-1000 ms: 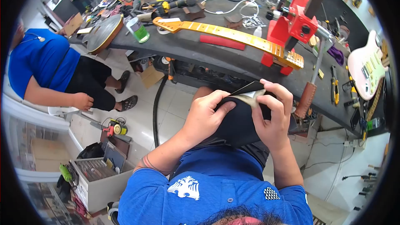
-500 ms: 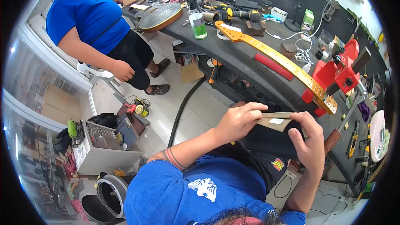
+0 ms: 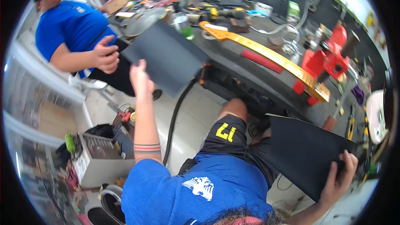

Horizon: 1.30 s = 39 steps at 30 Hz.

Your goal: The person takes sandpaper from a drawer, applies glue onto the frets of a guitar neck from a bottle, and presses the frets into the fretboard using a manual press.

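Left of the guitar neck (image 3: pixel 266 54), the left hand's (image 3: pixel 141 81) fingers are closed on the near edge of a dark grey sheet (image 3: pixel 166 58), their far side hidden. On the wearer's side of the neck, the right hand (image 3: pixel 342 175) grips a black sheet (image 3: pixel 306 154) by its outer edge, thumb and fingers drawn close. Held by one edge apiece, either could sag, slip or crease. Farther left of the neck, a co-worker's loosely open hand (image 3: pixel 106 54) could jolt the grey one. Swung neckward, that sheet might tip the green-and-clear container (image 3: pixel 184 28) beside the neck's broad end on the bench (image 3: pixel 227 53).
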Motion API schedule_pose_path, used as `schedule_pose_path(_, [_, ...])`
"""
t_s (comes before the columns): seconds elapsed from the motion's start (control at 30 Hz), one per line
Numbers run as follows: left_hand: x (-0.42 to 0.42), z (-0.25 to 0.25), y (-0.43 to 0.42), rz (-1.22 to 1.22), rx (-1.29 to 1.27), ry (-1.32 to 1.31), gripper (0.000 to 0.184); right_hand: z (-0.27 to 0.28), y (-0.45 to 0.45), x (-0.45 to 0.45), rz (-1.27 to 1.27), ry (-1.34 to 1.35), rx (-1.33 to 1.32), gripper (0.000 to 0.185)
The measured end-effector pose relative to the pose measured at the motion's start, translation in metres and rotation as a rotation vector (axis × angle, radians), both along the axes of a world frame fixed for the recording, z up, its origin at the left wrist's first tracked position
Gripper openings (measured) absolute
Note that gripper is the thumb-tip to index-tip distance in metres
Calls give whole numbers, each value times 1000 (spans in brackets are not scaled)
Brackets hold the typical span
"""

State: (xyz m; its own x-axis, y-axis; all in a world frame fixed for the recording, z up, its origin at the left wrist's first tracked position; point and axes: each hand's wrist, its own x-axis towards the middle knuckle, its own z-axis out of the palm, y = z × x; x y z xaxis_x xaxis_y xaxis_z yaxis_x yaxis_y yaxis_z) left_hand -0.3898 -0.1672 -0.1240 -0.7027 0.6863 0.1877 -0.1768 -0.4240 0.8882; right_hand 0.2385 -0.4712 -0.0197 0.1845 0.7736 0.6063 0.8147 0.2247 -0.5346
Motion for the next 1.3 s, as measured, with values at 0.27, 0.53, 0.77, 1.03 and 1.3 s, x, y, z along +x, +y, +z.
schedule_pose_path(0.27, [75,7,86,-197,-21,-44,38,5,-250,53,-940,538,181,57])
schedule_pose_path(0.53, [242,-51,57,-655,121,375,38,-202,-609,-93,-1418,1131,346,54])
schedule_pose_path(0.77, [271,-57,59,-759,120,387,39,-332,-655,-215,-2107,932,1142,46])
schedule_pose_path(1.03, [267,-50,76,-719,111,407,40,-367,-630,-158,-2586,756,990,45])
schedule_pose_path(1.3, [251,-39,89,-630,106,417,41,-383,-655,-123,-2844,621,653,41])
